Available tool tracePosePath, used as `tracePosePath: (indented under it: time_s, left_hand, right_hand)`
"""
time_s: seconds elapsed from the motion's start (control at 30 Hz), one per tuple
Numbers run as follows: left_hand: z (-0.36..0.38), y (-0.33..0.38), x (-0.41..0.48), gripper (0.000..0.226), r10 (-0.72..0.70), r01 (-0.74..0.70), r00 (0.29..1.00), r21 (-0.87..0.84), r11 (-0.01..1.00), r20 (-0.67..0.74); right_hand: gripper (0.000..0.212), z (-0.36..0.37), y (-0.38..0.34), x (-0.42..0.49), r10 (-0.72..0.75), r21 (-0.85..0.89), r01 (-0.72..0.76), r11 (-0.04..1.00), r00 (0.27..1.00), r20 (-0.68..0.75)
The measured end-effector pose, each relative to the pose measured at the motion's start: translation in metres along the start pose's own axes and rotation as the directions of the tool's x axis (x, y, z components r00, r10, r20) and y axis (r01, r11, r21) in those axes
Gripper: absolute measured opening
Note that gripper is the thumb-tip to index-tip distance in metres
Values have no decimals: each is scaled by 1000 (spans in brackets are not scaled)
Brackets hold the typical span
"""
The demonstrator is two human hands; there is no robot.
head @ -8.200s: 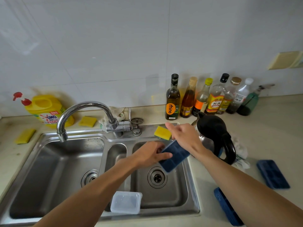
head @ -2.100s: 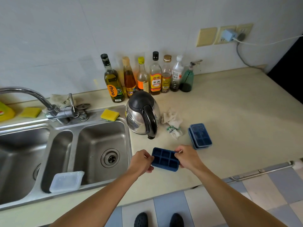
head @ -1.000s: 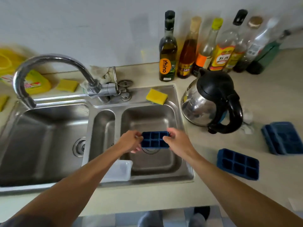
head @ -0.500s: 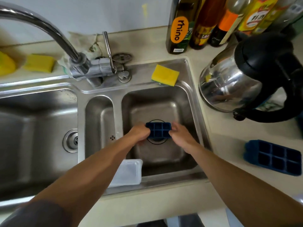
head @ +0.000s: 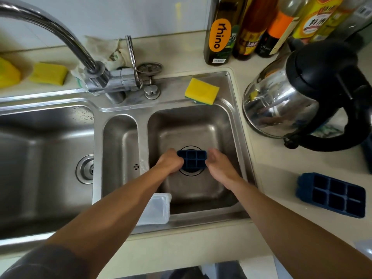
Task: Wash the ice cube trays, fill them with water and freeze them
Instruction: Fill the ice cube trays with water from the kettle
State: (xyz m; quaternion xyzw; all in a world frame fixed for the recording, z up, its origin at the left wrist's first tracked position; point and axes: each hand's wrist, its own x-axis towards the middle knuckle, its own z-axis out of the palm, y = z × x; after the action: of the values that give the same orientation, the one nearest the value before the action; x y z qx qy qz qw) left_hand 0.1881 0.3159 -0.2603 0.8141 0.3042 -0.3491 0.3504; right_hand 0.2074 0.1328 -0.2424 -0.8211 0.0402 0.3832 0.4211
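A small dark blue ice cube tray point(head: 192, 159) sits low in the right sink basin point(head: 193, 125), right over the drain, cells facing up. My left hand point(head: 171, 161) grips its left end and my right hand point(head: 218, 162) grips its right end. A second blue ice cube tray point(head: 334, 195) lies on the counter to the right, cells up. The curved chrome faucet point(head: 60, 35) points toward the left basin; no water is running.
A yellow sponge point(head: 202, 91) rests on the sink's back rim. A steel kettle point(head: 302, 97) with a black handle stands right of the sink, with several bottles point(head: 219, 31) behind it. A clear plastic lid point(head: 155, 209) lies on the front rim.
Both hands carried the tray from the counter over the right basin and lowered it down to the drain. The view has moved closer to the sink.
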Motion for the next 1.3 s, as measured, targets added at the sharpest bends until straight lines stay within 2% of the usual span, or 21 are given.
tracePosePath:
  time_s: [0.1,0.17,0.23,0.33,0.43,0.53,0.63,0.7,0.77,0.87,0.9,1.0,1.07,1.2,1.3]
  left_hand:
    - [-4,4,-17,44,59,-71,989,-83,994,-139]
    - [-8,8,-31,39,107,-149,972,-196,969,-210]
    - [-11,15,-48,31,134,-203,965,-318,926,-227]
    - [-15,36,-77,18,141,-232,966,-482,845,-218]
    - [-15,59,-105,17,187,-278,958,-551,787,-217]
    - [-13,79,-128,17,254,-321,947,-545,774,-197]
    - [-9,97,-147,18,312,-370,929,-531,762,-198]
    - [-5,104,-157,18,354,-411,911,-527,744,-211]
    - [-3,111,-168,17,372,-432,901,-507,745,-221]
    - [0,117,-177,18,355,-423,906,-505,753,-230]
    - [1,118,-180,19,348,-417,909,-512,751,-230]
    - [2,118,-187,19,315,-384,923,-547,743,-221]
    - [2,116,-191,19,295,-354,935,-588,727,-199]
    - [3,115,-194,19,271,-315,948,-631,709,-168]
    - [6,116,-194,18,258,-289,955,-651,702,-146]
  right_hand:
    - [45,-14,-12,-20,-51,-42,50,998,998,-36]
    - [47,-27,-21,-39,-124,-21,123,992,991,-50]
    - [40,-43,-29,-61,-214,35,217,975,974,-80]
    - [18,-71,-43,-102,-360,114,386,916,913,-193]
    - [15,-104,-56,-143,-482,117,542,832,811,-330]
    - [21,-143,-64,-176,-539,64,668,742,650,-535]
    - [21,-181,-67,-188,-501,1,708,706,501,-706]
    - [23,-201,-65,-185,-427,-30,665,746,444,-788]
    - [27,-214,-61,-172,-346,-3,588,809,472,-811]
    - [29,-220,-52,-148,-245,93,474,875,603,-759]
    - [37,-221,-49,-140,-235,107,452,885,635,-736]
    - [65,-221,-43,-127,-202,215,438,873,725,-658]
    - [67,-219,-39,-124,-201,318,453,833,783,-589]
    - [65,-216,-38,-120,-182,383,427,819,827,-531]
    - [62,-214,-42,-121,-141,434,416,800,832,-537]
